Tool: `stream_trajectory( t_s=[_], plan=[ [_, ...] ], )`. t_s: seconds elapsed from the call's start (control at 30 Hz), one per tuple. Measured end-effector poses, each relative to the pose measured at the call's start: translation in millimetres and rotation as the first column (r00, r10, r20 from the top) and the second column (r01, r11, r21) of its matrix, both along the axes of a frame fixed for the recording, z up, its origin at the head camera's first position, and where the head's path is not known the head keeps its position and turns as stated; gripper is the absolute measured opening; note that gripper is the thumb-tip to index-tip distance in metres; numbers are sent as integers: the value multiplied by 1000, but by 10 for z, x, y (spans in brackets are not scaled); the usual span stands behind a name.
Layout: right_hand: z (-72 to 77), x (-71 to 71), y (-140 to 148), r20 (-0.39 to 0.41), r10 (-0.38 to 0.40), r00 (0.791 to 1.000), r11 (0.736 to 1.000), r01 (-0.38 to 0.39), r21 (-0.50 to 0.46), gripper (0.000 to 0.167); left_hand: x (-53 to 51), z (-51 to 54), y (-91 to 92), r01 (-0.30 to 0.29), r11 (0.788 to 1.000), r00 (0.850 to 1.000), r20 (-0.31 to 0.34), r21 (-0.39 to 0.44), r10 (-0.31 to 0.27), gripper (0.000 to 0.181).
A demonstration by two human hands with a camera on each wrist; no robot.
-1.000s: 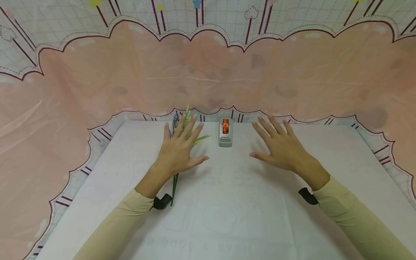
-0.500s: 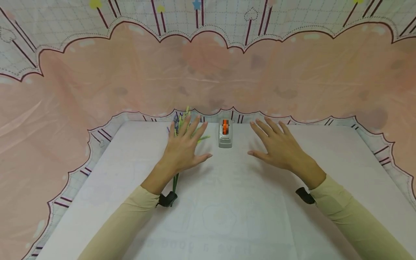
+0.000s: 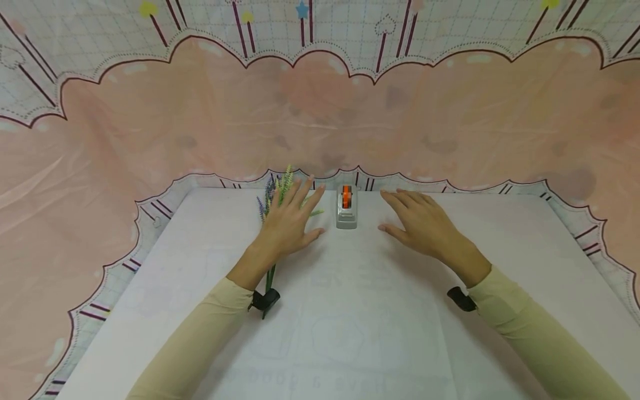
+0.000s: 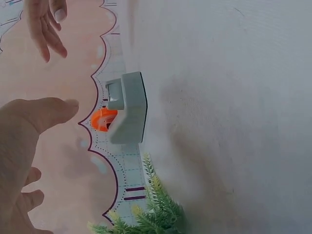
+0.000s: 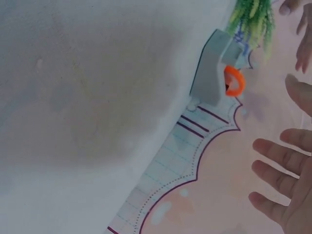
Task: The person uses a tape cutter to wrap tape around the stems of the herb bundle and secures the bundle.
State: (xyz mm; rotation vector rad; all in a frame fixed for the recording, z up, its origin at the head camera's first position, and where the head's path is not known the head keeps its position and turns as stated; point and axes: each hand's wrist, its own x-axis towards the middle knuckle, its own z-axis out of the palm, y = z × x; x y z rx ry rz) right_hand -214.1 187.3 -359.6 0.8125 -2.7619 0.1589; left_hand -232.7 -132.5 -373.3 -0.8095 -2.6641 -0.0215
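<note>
A grey tape dispenser (image 3: 346,216) with an orange roll (image 3: 346,196) stands near the far edge of the table. To its left lies a bunch of artificial flower stems (image 3: 286,180), with purple and yellow-green tips. My left hand (image 3: 286,226) is above the stems and hides their middle part; its fingers are spread and grip nothing. On the other side of the dispenser, my right hand (image 3: 425,226) hovers with fingers extended and holds nothing. Both wrist views show the dispenser (image 4: 131,107) apart from the hands.
The white table (image 3: 350,311) carries faint printed marks. Behind it hangs a peach patterned cloth (image 3: 320,122) with a scalloped border. A black wrist camera (image 3: 265,300) is strapped to each wrist.
My left hand has shifted a little to the right and the right hand a little to the left, both nearer the dispenser. The right fingers have drawn closer together. Dispenser and stems stay put.
</note>
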Motion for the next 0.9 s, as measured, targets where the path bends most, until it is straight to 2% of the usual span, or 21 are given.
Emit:
stream_trajectory(
  t_s=[0.17, 0.3, 0.5, 0.63, 0.77, 0.9],
  plan=[
    [-8, -50, -35, 24, -11, 1000, 998, 12, -62, 69, -96, -16, 27, 37, 995, 997, 66, 94, -43, 90],
    [-11, -89, -52, 56, -26, 998, 992, 32, -118, 66, -159, -31, 57, 42, 977, 986, 149, 211, -75, 86],
    [-35, -151, -71, 90, -32, 995, 987, 46, -157, 64, -251, -75, 97, -7, 937, 953, 285, 349, -99, 87],
    [-56, -188, -95, 113, -26, 993, 984, 46, -174, 61, -350, -110, 124, -41, 904, 925, 357, 425, -126, 85],
    [-69, -218, -123, 137, -23, 990, 982, 48, -184, 58, -457, -138, 156, -64, 861, 898, 405, 505, -171, 82],
    [-58, -244, -168, 181, -25, 983, 980, 60, -187, 57, -535, -167, 186, -72, 835, 882, 426, 545, -202, 79]
  ],
)
